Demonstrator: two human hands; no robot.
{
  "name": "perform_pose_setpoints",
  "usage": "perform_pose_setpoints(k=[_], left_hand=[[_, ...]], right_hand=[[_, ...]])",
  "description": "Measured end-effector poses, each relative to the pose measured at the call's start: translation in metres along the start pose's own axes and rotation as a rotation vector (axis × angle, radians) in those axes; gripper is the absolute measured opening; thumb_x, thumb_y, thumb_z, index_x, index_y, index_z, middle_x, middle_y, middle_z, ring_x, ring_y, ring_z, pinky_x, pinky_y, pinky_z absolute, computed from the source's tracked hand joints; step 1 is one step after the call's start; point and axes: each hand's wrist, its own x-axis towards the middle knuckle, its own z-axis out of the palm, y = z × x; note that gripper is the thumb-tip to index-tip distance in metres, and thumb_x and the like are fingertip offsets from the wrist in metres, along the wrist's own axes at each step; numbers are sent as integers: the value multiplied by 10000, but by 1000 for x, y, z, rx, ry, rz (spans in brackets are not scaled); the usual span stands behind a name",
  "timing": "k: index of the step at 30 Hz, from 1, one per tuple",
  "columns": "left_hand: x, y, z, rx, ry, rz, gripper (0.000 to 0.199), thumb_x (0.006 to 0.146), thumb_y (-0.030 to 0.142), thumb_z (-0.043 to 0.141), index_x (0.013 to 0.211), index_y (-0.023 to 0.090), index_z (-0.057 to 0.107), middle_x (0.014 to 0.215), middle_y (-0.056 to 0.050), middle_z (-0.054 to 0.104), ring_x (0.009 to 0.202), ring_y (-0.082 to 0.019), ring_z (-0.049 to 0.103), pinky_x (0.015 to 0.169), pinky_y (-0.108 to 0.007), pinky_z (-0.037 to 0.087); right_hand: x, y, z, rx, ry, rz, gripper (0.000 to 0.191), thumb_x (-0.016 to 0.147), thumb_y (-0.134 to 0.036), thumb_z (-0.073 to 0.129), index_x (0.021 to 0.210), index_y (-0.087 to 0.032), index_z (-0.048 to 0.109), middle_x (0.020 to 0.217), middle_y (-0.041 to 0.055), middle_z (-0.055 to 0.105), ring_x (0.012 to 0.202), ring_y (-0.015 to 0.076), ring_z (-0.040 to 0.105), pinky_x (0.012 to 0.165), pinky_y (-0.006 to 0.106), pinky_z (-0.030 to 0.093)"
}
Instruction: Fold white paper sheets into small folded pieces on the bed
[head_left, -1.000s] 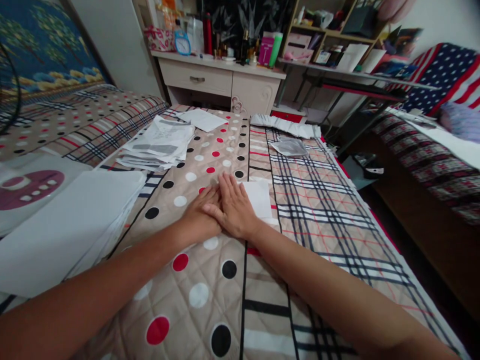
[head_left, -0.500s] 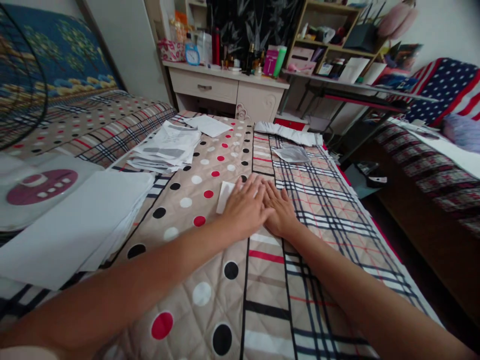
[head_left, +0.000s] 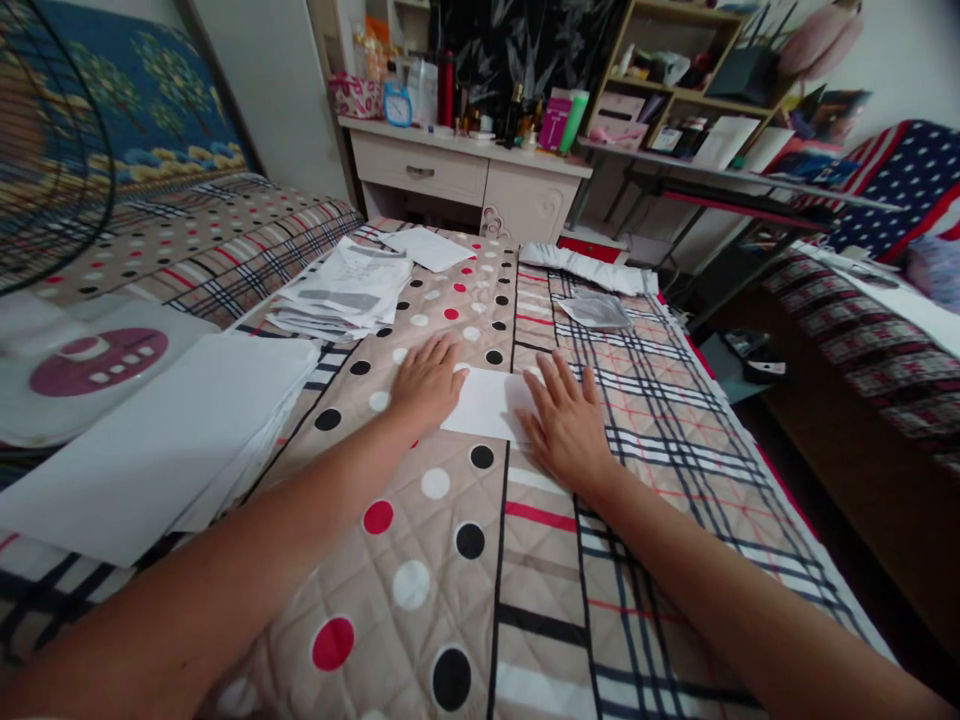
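Note:
A small white sheet of paper (head_left: pixel 489 404), wider than it is deep, lies flat on the patterned bedspread (head_left: pixel 405 650). My left hand (head_left: pixel 430 382) rests palm down at the paper's left end, fingers stretched out and pointing away from me. Over the right end of the paper lies my right hand (head_left: pixel 567 422), also palm down, its fingers spread. Both hands are open, and they cover the two ends of the sheet. Whether the paper is folded, I cannot tell.
To the left are a stack of blank white paper (head_left: pixel 187 430) and a pile of printed sheets (head_left: pixel 341 290). Farther off lie a white sheet (head_left: pixel 429 248), a clear plastic packet (head_left: pixel 596 310) and a long white packet (head_left: pixel 589 268). A fan (head_left: pixel 56 140) stands at the left edge.
My hands were together over the paper; now they are apart. The left hand has moved left to the paper's end, uncovering its middle. The view has shifted slightly.

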Motion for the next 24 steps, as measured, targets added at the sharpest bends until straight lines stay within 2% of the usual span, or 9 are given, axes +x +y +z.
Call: perform_pose_setpoints(k=[3, 5, 8, 11, 15, 18, 20, 22, 24], left_hand=[[5, -4, 2, -115, 82, 8, 475, 950, 250, 386, 1398, 120, 473, 1499, -111, 431, 1405, -259, 357, 1169, -459, 256], [7, -7, 1, -251, 127, -39, 448, 915, 175, 409, 1340, 132, 542, 1424, -103, 526, 1338, -234, 455, 1136, -407, 330], [8, -13, -5, -495, 189, -181, 408, 894, 146, 414, 1237, 161, 635, 1248, -79, 667, 1163, -214, 607, 1024, -353, 454], [9, -17, -9, -658, 236, -221, 371, 869, 125, 433, 1133, 160, 692, 1137, -71, 718, 1081, -210, 650, 999, -347, 472], [12, -19, -4, -908, 331, -205, 389, 844, 92, 419, 1136, 123, 674, 1100, -102, 720, 1039, -194, 667, 984, -346, 488], [14, -21, 0, -1052, 417, -193, 407, 835, 93, 433, 1189, 110, 633, 1128, -119, 700, 1015, -188, 673, 955, -352, 511], [14, -21, 0, -1058, 434, -158, 433, 818, 72, 450, 1216, 113, 616, 1150, -119, 688, 1019, -182, 667, 957, -352, 511], [13, -20, -2, -1002, 419, -109, 452, 806, 47, 455, 1217, 133, 620, 1152, -103, 686, 1023, -176, 662, 954, -349, 512], [11, -19, -5, -895, 403, -29, 432, 803, 28, 447, 1152, 161, 664, 1136, -80, 688, 1034, -175, 651, 956, -352, 509]], right_hand=[[0, -28, -17, 54, -28, -210, 490, 953, -415, 434, 1335, -120, 519, 1440, 140, 497, 1315, 294, 425, 1101, 472, 318], [2, -53, -23, 44, -114, -189, 432, 920, -256, 466, 1312, -83, 517, 1259, 174, 620, 1064, 265, 591, 890, 399, 484], [10, -84, -23, -78, -213, -170, 424, 890, -103, 416, 1296, -27, 511, 1155, 243, 637, 964, 287, 634, 661, 351, 516], [19, -95, -24, -154, -258, -170, 405, 882, -68, 415, 1261, 11, 531, 1140, 303, 625, 939, 312, 663, 597, 339, 517], [30, -69, -34, 51, -227, -245, 215, 856, -32, 478, 959, -102, 653, 931, 164, 724, 870, 267, 701, 701, 357, 554], [32, -35, -34, 340, 220, -335, 273, 907, -28, 421, 986, -176, 636, 1144, 91, 713, 1194, 221, 601, 1044, 432, 435], [26, -15, -24, 521, 415, -275, 287, 902, -16, 406, 911, -202, 624, 1177, 54, 706, 1235, 194, 575, 1127, 467, 347], [16, 0, -7, 676, 423, -189, 292, 856, 11, 427, 900, -204, 619, 1169, 59, 708, 1231, 194, 581, 1128, 460, 362], [5, 11, 11, 769, 292, -148, 300, 790, 24, 478, 910, -200, 638, 1191, 84, 697, 1254, 218, 561, 1085, 432, 427]])
